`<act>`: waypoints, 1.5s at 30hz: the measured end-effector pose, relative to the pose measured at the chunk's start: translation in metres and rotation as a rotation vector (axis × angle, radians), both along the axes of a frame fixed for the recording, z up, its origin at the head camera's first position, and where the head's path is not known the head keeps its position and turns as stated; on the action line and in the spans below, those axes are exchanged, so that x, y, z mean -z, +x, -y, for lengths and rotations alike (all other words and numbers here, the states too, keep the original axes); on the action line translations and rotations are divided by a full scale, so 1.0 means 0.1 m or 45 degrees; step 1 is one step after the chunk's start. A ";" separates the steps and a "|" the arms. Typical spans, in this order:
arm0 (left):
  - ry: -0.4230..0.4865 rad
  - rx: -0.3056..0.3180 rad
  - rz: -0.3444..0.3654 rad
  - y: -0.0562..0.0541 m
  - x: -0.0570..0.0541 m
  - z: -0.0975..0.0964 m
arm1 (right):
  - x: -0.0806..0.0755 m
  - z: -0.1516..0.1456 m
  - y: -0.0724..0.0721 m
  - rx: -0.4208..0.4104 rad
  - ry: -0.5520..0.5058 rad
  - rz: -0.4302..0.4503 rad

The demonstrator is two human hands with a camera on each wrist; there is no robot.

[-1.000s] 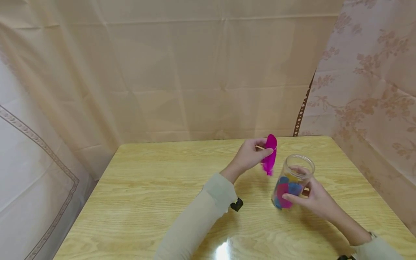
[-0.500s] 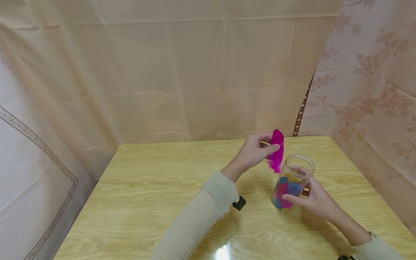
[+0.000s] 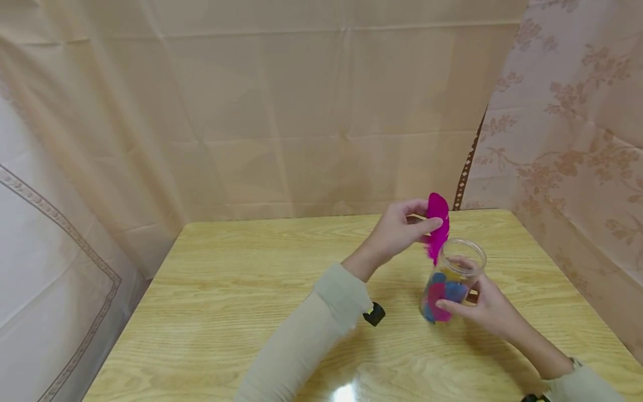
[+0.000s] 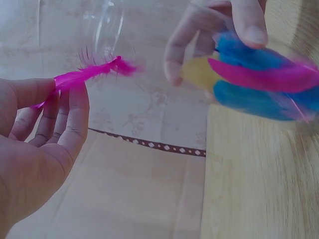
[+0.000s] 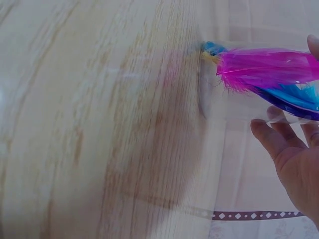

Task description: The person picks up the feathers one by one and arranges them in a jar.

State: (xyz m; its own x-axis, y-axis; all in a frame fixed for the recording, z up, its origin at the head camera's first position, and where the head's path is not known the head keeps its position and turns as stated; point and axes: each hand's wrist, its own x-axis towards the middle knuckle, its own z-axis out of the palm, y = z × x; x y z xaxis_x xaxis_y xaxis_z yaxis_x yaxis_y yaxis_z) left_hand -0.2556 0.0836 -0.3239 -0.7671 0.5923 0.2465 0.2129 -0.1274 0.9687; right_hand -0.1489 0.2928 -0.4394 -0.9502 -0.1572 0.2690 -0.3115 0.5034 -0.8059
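Note:
A bright magenta feather (image 3: 438, 223) is pinched between the thumb and fingers of my left hand (image 3: 399, 231). Its frayed lower end hangs just beside the rim of a clear jar (image 3: 463, 245). In the left wrist view the feather (image 4: 92, 73) lies nearly level, its wispy end pointing away from the hand. My right hand (image 3: 484, 307) grips the jar from the right side, and the jar leans slightly. Inside are blue, yellow and magenta feathers; the right wrist view shows a magenta feather (image 5: 269, 67) through the jar wall. The jar's mouth is uncovered.
The light wooden table (image 3: 226, 290) stretches to the left of my arms. Behind it hangs a beige curtain (image 3: 311, 123), and a floral cloth (image 3: 577, 139) hangs on the right. A black strap piece (image 3: 374, 314) shows at my left wrist.
My left hand has moved right and slightly up with the magenta feather, bringing it from left of the jar to beside its rim. My right hand and the jar stay put.

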 end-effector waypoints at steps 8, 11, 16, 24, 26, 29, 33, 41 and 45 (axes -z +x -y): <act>0.036 0.057 0.006 0.08 -0.12 -0.03 | -0.01 0.00 0.01 -0.004 -0.005 -0.010; 0.002 0.052 0.012 0.11 -0.17 -0.02 | -0.02 0.01 0.02 -0.012 -0.012 -0.009; -0.031 0.068 0.005 0.16 -0.25 -0.03 | -0.05 0.01 0.04 0.002 -0.006 0.003; -0.027 0.075 -0.018 0.17 -0.30 -0.08 | -0.03 0.00 0.03 -0.016 -0.048 0.027; -0.025 0.071 -0.018 0.17 -0.30 -0.09 | -0.02 -0.01 0.03 -0.016 -0.050 0.026; -0.040 0.058 -0.023 0.18 -0.30 -0.10 | -0.02 -0.02 0.03 -0.019 -0.051 0.022; -0.066 0.045 -0.040 0.18 -0.29 -0.12 | -0.01 -0.02 0.02 -0.033 -0.054 0.023; -0.112 0.032 -0.096 0.21 -0.37 -0.18 | -0.03 -0.02 0.04 -0.030 -0.032 0.054; -0.119 0.041 -0.112 0.22 -0.40 -0.20 | -0.03 -0.03 0.04 -0.023 -0.015 0.062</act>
State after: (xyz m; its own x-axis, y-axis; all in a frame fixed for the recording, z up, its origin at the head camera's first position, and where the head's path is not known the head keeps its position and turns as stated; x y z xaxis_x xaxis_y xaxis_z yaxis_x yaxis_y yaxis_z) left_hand -0.2341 0.1040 -0.2835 -0.7250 0.6400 0.2544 0.2949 -0.0453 0.9545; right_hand -0.1449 0.2954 -0.4361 -0.9592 -0.1718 0.2246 -0.2810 0.4883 -0.8262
